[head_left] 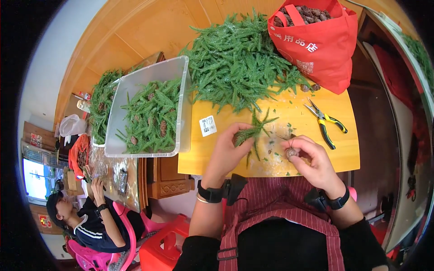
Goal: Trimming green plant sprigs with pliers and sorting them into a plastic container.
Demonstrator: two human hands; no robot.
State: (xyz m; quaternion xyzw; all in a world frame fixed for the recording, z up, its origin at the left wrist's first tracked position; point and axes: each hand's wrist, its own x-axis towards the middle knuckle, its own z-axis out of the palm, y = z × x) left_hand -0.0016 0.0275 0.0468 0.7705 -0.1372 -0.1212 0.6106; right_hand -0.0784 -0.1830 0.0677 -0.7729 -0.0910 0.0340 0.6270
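**Joining a pine cone to a green sprig at the tabletop edge**

Holding 1 part in each hand, you were at the joining step, by my reading. Your left hand [228, 151] was closed around the stem end of a green fir-like sprig [254, 131], its needles fanning up and away from your fingers over the yellow tabletop [289, 113]. Your right hand [312, 160] pinched a small brown pine cone [291, 152] between thumb and fingertips, with what looked like a thin wire at its top, too fine to be sure of.

Cone and sprig sat close together but apart, both just above the near edge of the tabletop, over a scatter of loose needles. The next move, as I judged it, called for bringing the cone's top to the sprig's stem and keeping both steady while they were bound.

The sprig looked stiff, with short dense needles on several branchlets. The cone was rounded, dull brown and mostly hidden by your fingers.

Yellow-handled pliers [325, 121] lay to your right, untouched. A heap of sprigs [235, 67], a red bag of cones [321, 40] and a clear bin [149, 113] of finished-looking pieces stood beyond.
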